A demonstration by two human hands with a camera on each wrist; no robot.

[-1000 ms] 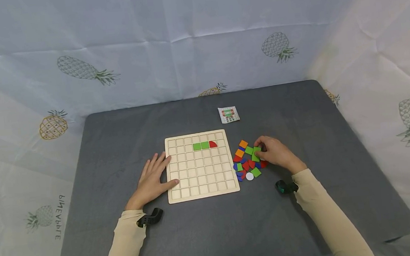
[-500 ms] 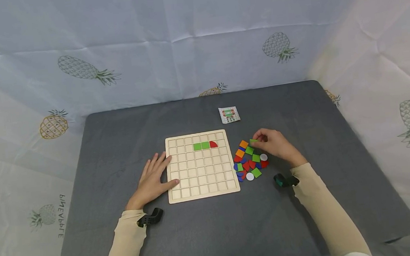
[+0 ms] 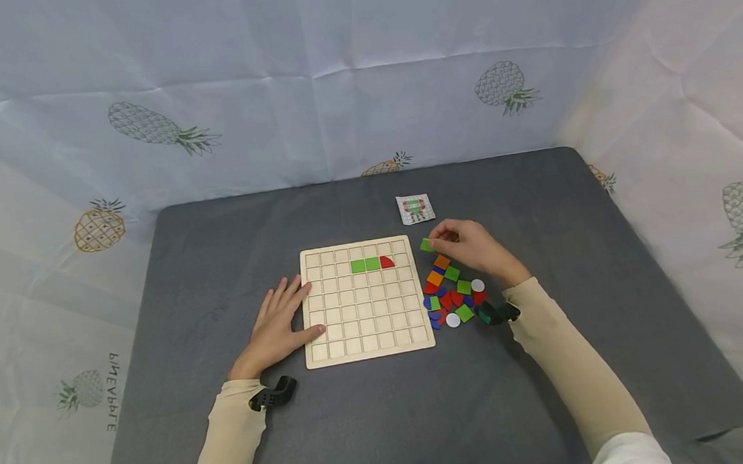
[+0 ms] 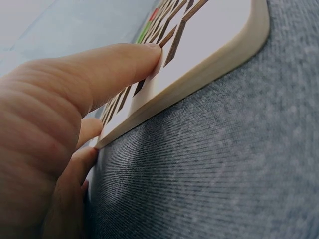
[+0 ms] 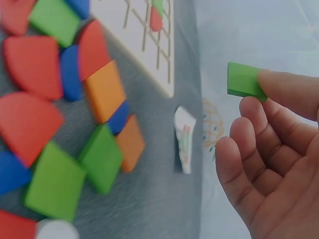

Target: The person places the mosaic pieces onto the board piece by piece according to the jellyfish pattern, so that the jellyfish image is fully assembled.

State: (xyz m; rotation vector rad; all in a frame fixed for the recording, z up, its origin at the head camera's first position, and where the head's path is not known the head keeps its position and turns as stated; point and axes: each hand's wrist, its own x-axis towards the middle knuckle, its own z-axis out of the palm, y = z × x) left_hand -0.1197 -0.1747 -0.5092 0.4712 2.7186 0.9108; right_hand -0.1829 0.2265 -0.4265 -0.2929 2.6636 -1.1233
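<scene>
Behind the table, curtain (image 3: pixel 353 27): pineapple-printed cloth faces you at the back and sides; the frame cuts off its top, and the table's far edge hides part of one printed fruit.
Table (image 3: pixel 506 183): grey; you see the whole far edge, but the near left corner runs out of the head view. Broad margins separate your board from the left and far edges.
Board (image 3: pixel 365 313): pale, gridded, flat near the middle. Second row from the far edge, left to right: two green squares (image 3: pixel 372 263), then a red quarter-round (image 3: pixel 386 262); in your left wrist view these show only as slivers.
Left hand (image 3: pixel 277 331): spread wide at the board's left edge, thumb on its top face; your left wrist view half hides the other fingers.
Right hand (image 3: pixel 479 247): pinching the green tile, the back of your hand covering most of the grip from above.
Loose pieces (image 3: pixel 455 298): heaped just beside the board's right edge; overlaps blur the count, and you cannot tell whether the nearest touch the board.
Card (image 3: pixel 415 209): beyond the board's far right corner, its print too small to read.
Green tile (image 3: pixel 427 245): at your right fingertips, just right of the board's far right corner, partly covered by them.
</scene>
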